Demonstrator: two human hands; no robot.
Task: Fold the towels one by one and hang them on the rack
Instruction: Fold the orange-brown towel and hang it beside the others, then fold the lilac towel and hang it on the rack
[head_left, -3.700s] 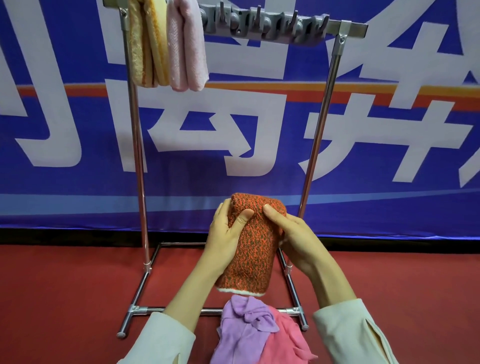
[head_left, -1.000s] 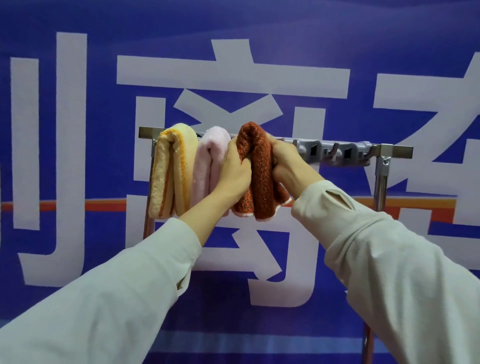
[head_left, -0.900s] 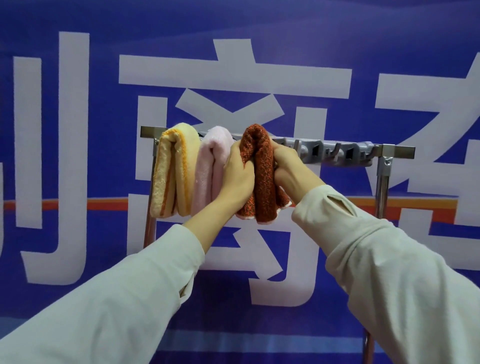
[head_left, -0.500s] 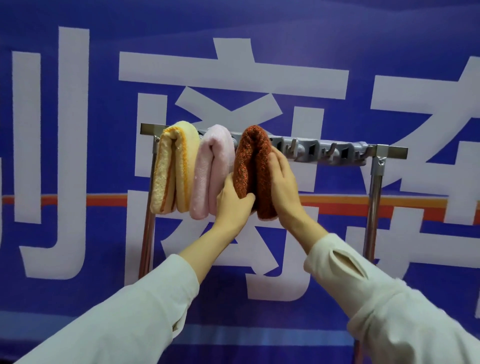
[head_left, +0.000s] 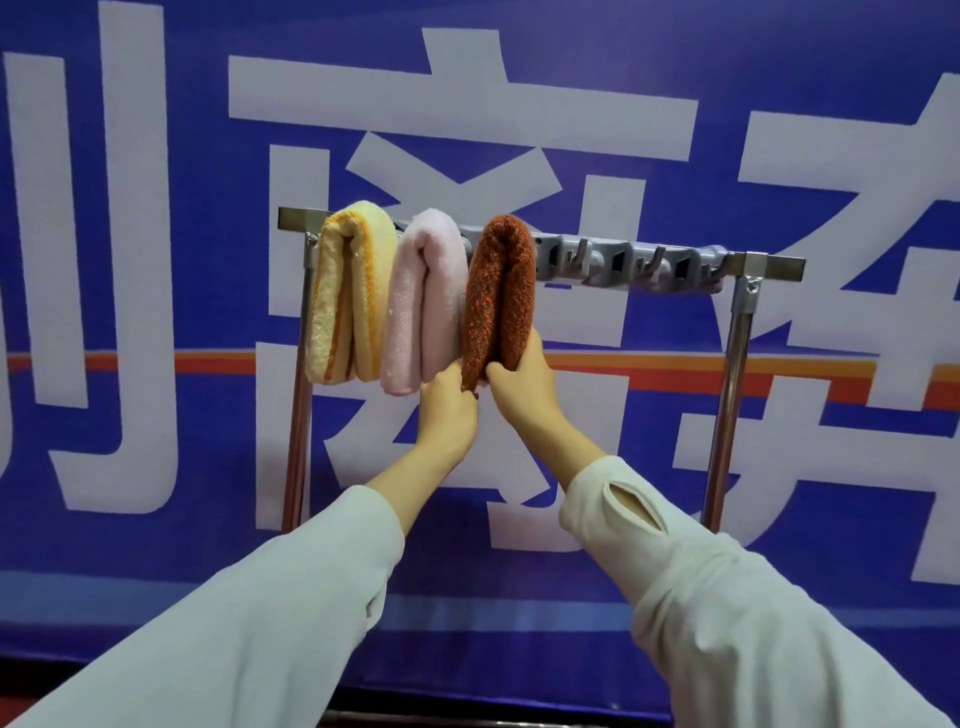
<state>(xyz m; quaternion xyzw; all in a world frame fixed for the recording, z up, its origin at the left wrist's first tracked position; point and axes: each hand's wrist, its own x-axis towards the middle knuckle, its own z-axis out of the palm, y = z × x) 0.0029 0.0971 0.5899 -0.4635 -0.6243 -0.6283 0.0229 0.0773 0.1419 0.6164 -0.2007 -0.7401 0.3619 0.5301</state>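
The rack (head_left: 298, 415) carries three folded towels side by side over its top bar. The yellow towel (head_left: 345, 296) hangs at the left end and the pink towel (head_left: 423, 306) just beside it. The left hand (head_left: 448, 410) pinches the lower left edge of the brown towel (head_left: 501, 291), which touches the pink one. The right hand (head_left: 524, 387) grips its lower right edge, thumb in front. Grey hooks (head_left: 634, 262) fill the bar further right.
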